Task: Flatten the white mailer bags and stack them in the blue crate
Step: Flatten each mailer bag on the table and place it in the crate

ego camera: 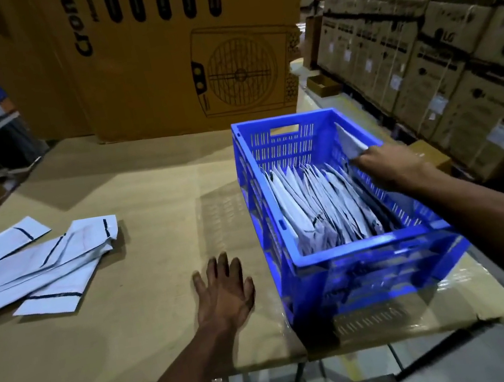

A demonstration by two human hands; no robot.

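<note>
A big brown carton (pixel 158 57) with a fan drawing stands at the far edge of the cardboard-covered table (pixel 113 192). On the right, many stacked cartons (pixel 437 42) make a wall along the aisle. The blue crate (pixel 336 197) sits on the right part of the table, and a row of white mailer bags (pixel 318 207) stands on edge inside it, leaning together. Some more flat mailer bags (pixel 36 265) lie on the left of the table, partly overlapping, well apart from the crate. The right hand (pixel 390 163) reaches over the crate's right wall and grasps one white mailer bag (pixel 349 140) at its lower end, above the row. The left hand (pixel 223 290) is released, fingers spread, palm down on the table just beside the crate.
</note>
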